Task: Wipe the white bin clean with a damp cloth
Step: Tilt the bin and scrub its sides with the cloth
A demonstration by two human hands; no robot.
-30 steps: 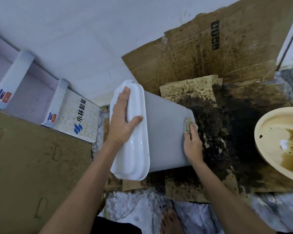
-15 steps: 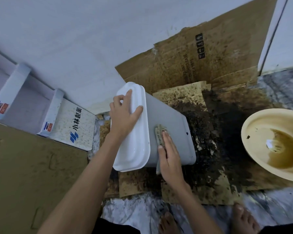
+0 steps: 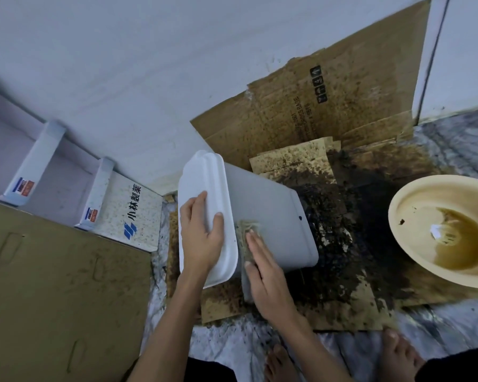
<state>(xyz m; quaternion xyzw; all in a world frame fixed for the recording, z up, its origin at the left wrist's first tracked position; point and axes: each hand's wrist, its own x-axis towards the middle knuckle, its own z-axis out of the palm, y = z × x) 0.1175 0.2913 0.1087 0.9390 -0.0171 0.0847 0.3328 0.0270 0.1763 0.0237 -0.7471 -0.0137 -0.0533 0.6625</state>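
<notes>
The white bin (image 3: pixel 271 216) lies on its side on stained cardboard, its glossy lid (image 3: pixel 204 188) turned toward me. My left hand (image 3: pixel 200 238) lies over the lid's near half, fingers across its face and thumb hooked on its right edge. My right hand (image 3: pixel 265 271) presses flat on a dirty, damp cloth (image 3: pixel 246 230) against the bin's side wall, right beside the lid. Most of the cloth is hidden under that hand.
A cream basin (image 3: pixel 447 232) of brownish water sits at the right. Soiled, soaked cardboard (image 3: pixel 342 244) covers the floor under the bin and leans on the wall. White printed boxes (image 3: pixel 133 213) and a brown carton (image 3: pixel 53 285) stand left. My bare feet (image 3: pixel 398 351) are below.
My right hand has drawn the cloth along the bin's side from the far base end toward the lid. My left hand shifted lower on the lid. The view drifted slightly.
</notes>
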